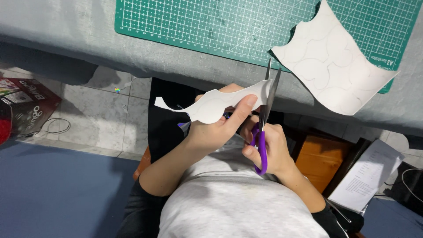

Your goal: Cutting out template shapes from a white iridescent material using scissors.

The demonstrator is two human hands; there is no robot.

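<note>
I see a wavy white paper strip [211, 105] pinched in my left hand [216, 128], thumb on top, held roughly level above my lap, its narrow tail pointing left. Faint pencilled curves show on its face. My right hand [269, 150] grips purple-handled scissors [264, 119], fingers through the loops, the grey blades parted and pointing up, meeting the strip at its right end. A larger white paper sheet [330, 66] with scalloped cut edges and the same faint curves lies on the tabletop, well apart from the strip.
</note>
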